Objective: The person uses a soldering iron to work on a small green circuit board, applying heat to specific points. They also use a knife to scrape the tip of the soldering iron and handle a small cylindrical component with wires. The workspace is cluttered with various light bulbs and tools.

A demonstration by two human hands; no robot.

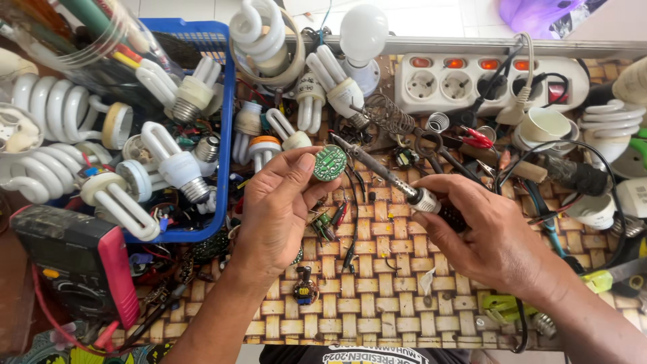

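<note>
Small round green circuit board [329,162], tilted, frame centre; black-handled soldering iron [397,183] slanting from centre-right, metal tip at the board's upper edge.

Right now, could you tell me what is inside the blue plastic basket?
The blue plastic basket holds white compact fluorescent bulbs, spiral and tube types, with loose wires and parts between them. The bulbs cover its bottom, so anything beneath cannot be seen.

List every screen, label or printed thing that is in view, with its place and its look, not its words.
Multimeter: lower left, dark body, red case, its dull screen facing up.
Printed cloth: bottom edge, dark with white lettering.
Lamp base: top centre, white, small dark print.
Circuit board: round, green with pale marks, in the left hand.
</note>
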